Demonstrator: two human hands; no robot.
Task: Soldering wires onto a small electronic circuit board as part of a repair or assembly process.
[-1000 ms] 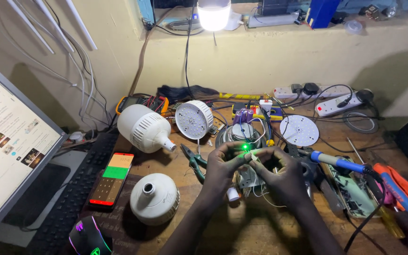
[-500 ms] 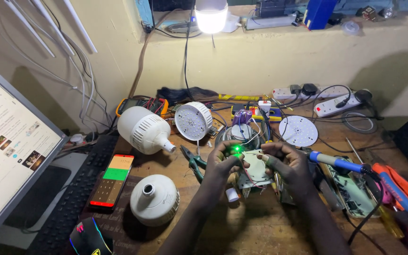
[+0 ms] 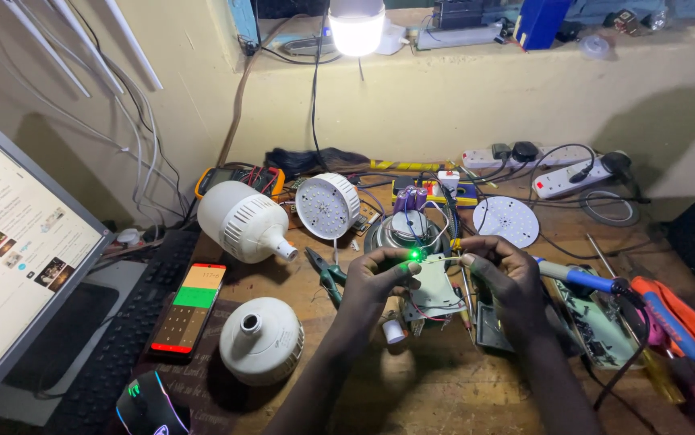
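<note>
At the middle of the wooden bench, my left hand (image 3: 376,282) and my right hand (image 3: 502,278) hold a small pale circuit board (image 3: 434,287) between them, one hand at each side edge. A green light (image 3: 415,255) glows at the board's top left corner, by my left fingertips. Thin wires run from the board up to a round metal lamp base (image 3: 405,227) just behind it. A small white cylinder (image 3: 394,331) lies under the board.
Two white lamp housings (image 3: 244,221) (image 3: 261,339), a round LED disc (image 3: 327,205), a white LED plate (image 3: 506,220), green pliers (image 3: 325,271), a phone (image 3: 188,307), keyboard (image 3: 118,338), screen (image 3: 9,242), blue-handled soldering iron (image 3: 577,278), screwdrivers (image 3: 678,330), power strip (image 3: 561,177).
Both hands lifted the board slightly and drew apart to its edges. The green light moved up and left with the board.
</note>
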